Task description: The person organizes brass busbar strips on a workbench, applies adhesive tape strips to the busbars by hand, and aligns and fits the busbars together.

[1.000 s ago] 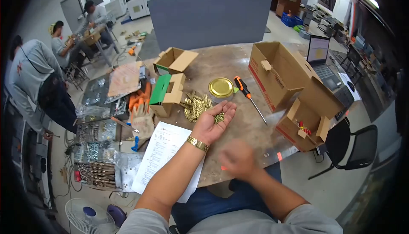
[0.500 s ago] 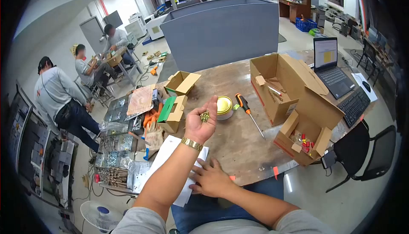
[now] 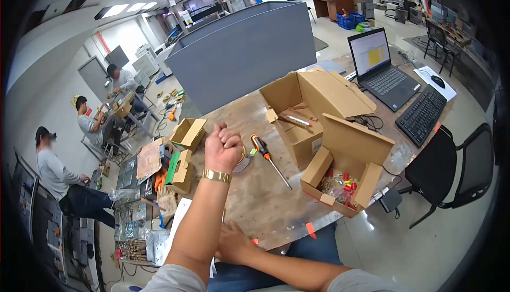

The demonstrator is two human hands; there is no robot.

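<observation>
My left hand point(image 3: 223, 148), with a gold watch point(image 3: 217, 175) at the wrist, is raised over the table in a fist. The small brass-coloured pieces seen in its palm earlier are now hidden inside it. Behind that fist, a round tin with a yellow lid point(image 3: 244, 155) shows only in part. My right hand point(image 3: 234, 243) lies low at the table's near edge beside the white paper point(image 3: 180, 220), its fingers stretched out and partly covered by my left forearm. To the right of the fist lies an orange-and-black screwdriver point(image 3: 269, 159).
On the right stand a large open cardboard box point(image 3: 305, 148) and a smaller one point(image 3: 313, 172) with red and yellow pieces. Beyond are a laptop point(image 3: 385, 74) and keyboard point(image 3: 422, 114). Small boxes point(image 3: 188, 134) and hardware bags point(image 3: 133, 215) line the left. A large grey panel box point(image 3: 244, 58) stands behind.
My left hand has closed from an open palm into a fist around the brass-coloured pieces. My right hand has slid slightly under my left forearm. The view has turned to the right.
</observation>
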